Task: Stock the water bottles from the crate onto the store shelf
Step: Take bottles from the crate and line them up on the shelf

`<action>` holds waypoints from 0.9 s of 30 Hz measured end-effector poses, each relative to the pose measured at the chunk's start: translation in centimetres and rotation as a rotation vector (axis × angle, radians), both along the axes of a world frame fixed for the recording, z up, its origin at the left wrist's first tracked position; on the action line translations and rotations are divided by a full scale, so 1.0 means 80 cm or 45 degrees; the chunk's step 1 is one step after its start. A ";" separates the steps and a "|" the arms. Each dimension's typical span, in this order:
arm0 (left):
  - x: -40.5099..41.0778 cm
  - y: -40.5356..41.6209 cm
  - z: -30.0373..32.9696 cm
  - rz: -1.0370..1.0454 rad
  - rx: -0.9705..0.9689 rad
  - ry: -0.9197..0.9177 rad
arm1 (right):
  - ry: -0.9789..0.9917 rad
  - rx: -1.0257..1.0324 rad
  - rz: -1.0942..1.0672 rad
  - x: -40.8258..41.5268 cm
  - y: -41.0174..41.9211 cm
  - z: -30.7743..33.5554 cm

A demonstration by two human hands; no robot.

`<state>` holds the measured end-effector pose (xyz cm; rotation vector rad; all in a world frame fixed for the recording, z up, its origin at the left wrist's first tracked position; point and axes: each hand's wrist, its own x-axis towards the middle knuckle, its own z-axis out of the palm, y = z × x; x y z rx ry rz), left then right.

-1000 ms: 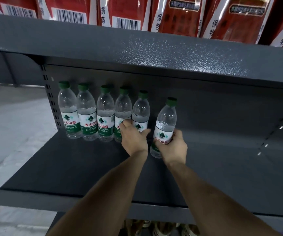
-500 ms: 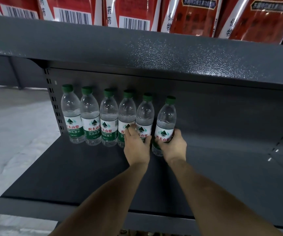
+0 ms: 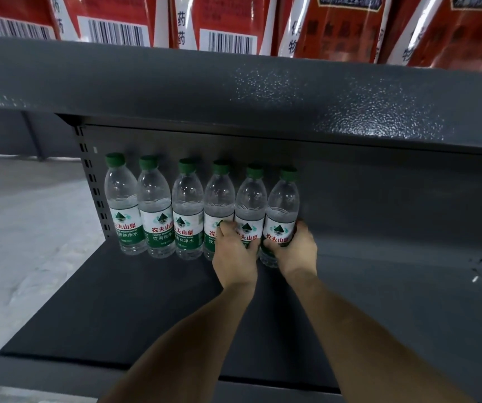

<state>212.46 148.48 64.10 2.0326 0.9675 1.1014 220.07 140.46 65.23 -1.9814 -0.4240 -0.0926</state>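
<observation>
— Where's the bottle you're setting down?

— The sixth bottle point(image 3: 282, 216) stands at the right end of the row, at the back of the lower shelf point(image 3: 135, 309), touching the fifth bottle point(image 3: 250, 210). My right hand point(image 3: 292, 248) is wrapped round its lower label; my left hand point(image 3: 234, 251) curls round the fifth one's base.

— How does it handle?

— Full, I'd judge, so fairly heavy for its size. The thin clear plastic would give if squeezed, and it looks smooth. The label band is the best place to hold: straighter sides, some friction.

— Any risk?

— A nudge could topple the other four bottles point(image 3: 170, 210) beside it. The crate is out of view.
</observation>
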 end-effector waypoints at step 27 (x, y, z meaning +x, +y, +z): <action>-0.042 -0.006 0.015 -0.152 -0.027 0.303 | 0.191 -0.120 -0.062 -0.040 -0.018 0.009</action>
